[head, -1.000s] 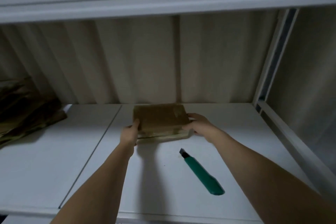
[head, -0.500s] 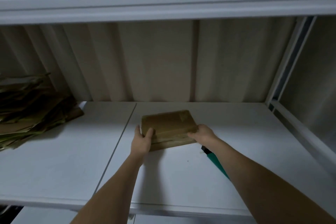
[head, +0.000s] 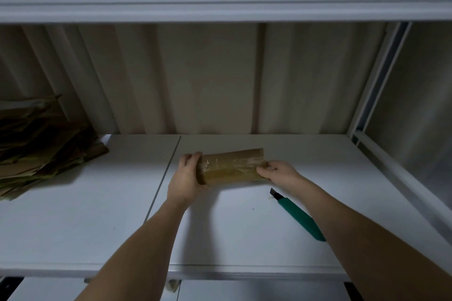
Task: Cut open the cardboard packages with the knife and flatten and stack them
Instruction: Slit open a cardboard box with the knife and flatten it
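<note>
Package [head: 232, 166] gripped at both ends by left hand [head: 187, 178] and right hand [head: 277, 172]; right forearm hides knife [head: 297, 215] handle end; flattened cardboard stack [head: 36, 146] cut off at left edge.

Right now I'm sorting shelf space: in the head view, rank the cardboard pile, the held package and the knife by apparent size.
1. Cardboard pile, cropped by the left edge.
2. Package.
3. Knife, partly hidden by the right arm and nearer the camera, so unsure.

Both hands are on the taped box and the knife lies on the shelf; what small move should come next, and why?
Probably the right hand lets go and picks up the knife: the box looks sealed with tape, and the left hand can steady it.
</note>
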